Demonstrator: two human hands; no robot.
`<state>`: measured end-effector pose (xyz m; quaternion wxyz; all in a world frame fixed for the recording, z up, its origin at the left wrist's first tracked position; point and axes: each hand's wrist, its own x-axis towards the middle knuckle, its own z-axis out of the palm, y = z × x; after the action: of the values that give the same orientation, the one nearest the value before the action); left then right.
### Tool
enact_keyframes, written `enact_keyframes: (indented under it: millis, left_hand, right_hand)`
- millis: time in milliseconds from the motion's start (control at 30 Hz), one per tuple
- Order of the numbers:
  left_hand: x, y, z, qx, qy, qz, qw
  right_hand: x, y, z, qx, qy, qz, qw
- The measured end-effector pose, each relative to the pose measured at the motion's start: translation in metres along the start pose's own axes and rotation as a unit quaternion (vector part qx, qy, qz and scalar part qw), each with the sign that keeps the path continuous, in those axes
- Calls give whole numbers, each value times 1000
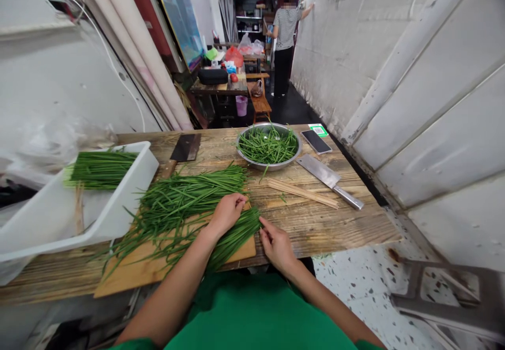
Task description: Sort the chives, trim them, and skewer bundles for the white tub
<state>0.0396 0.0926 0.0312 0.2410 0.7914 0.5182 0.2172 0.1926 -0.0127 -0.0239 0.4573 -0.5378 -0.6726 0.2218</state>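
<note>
green stalks [241,234] lie in a bunch on the board [130,270], between the two grips, ends toward the right grip [279,246]. that grip is partly open, thumb and pointer apart, a fingertip at the ends; it holds nothing i can see. the left grip [229,213] is curled over the bunch; i cannot tell if it pinches any stalks. it looks like the step now is making the ends even. the next move seems to call for soft pats from the right grip. a loose heap [189,197] lies left of the left grip. past the right grip, on the table [315,232], are thin sticks [302,192], a big knife [321,170] and a full bowl [272,166].
</note>
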Motion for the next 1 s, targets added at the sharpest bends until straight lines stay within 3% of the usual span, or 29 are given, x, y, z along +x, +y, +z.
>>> enact_keyframes:
  millis: [667, 1000]
  left_hand:
    - [2, 6, 0, 16, 0, -22, 1000]
    - [0, 6, -2, 26, -12, 6, 1000]
  right_hand:
    - [0, -1, 0, -4, 4, -1, 1000]
    - [0, -4, -1, 3, 9, 1, 1000]
